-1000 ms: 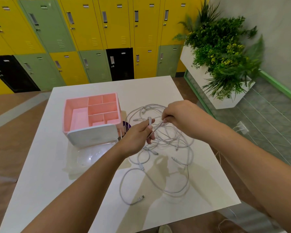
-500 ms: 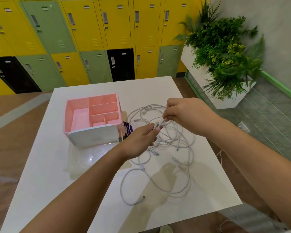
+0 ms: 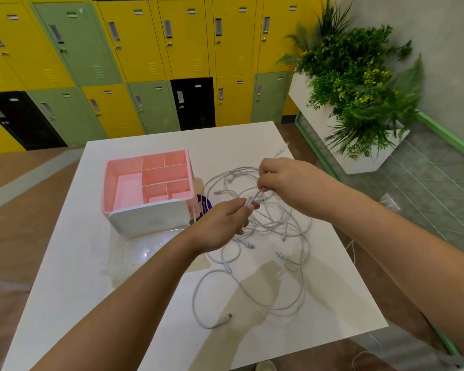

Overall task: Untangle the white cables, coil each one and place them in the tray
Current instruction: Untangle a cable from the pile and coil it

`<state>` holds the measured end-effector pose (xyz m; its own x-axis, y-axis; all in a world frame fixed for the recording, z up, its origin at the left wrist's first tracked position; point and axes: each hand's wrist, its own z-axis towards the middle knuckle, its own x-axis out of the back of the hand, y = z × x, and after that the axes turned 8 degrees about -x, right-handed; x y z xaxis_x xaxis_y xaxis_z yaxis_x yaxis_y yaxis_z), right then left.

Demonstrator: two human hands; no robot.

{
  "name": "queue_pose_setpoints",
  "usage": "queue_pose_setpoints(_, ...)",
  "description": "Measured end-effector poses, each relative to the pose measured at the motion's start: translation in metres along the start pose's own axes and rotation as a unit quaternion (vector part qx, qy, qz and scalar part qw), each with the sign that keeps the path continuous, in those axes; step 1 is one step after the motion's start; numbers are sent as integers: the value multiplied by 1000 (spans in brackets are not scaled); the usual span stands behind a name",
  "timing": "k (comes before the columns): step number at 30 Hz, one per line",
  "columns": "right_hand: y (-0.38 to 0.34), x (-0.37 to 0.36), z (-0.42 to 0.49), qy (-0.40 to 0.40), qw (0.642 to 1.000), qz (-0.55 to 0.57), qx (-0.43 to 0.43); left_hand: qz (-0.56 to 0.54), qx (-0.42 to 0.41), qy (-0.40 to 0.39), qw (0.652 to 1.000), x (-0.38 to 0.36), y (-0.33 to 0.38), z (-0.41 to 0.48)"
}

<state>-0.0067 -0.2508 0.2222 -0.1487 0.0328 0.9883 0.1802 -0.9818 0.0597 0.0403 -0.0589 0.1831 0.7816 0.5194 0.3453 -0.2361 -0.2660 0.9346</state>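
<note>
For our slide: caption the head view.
Left hand and right hand pinch tangled white cables beside a pink tray.

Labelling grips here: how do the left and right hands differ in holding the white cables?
The left hand pinches a plug end; the right hand curls round cable, with a blurred loose end poking out beyond it. The left hand sits close to the pink tray; the right hand is farther from it. Both hold the white cables above the table.

No wording is legible: the white lettering on the round purple disc [image 3: 206, 205] beside the pink plastic compartment tray [image 3: 145, 156] is too small, and the small white label plates [image 3: 138, 12] on the yellow and green metal lockers [image 3: 134, 54] are blurred.
</note>
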Motion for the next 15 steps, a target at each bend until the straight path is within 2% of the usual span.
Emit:
queue_pose_setpoints(4, 5, -1, 0, 23, 998, 53, 5, -48, 8, 17, 999, 5, 0, 1)
queue_pose_setpoints(9, 0, -4, -3, 64, 991, 120, -17, -17, -4, 36, 999, 6, 6, 2)
queue_pose_setpoints(15, -1, 2, -3, 105, 990, 94, 7, 37, -21, 7, 999, 7, 13, 1)
